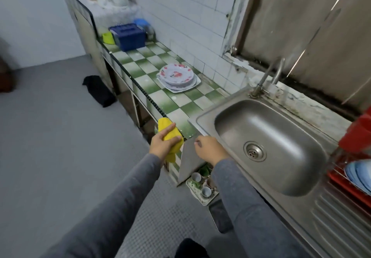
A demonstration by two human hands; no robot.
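Observation:
My left hand point(162, 145) grips a yellow cloth point(170, 135) at the front edge of the green-and-white tiled counter point(152, 65), just left of the steel sink point(202, 115). My right hand point(208, 149) is at the sink's front left corner. Its fingers are curled over the top edge of a grey panel point(188, 163) that stands open below the counter. Both arms wear grey sleeves.
A stack of flowered plates point(176, 75) sits mid-counter. A blue box point(128, 35) and a green cup point(108, 37) stand at the far end. A faucet point(269, 75) rises behind the basin. A red dish rack point(345, 179) holds plates at the right. A tray of cups point(201, 185) lies below the panel.

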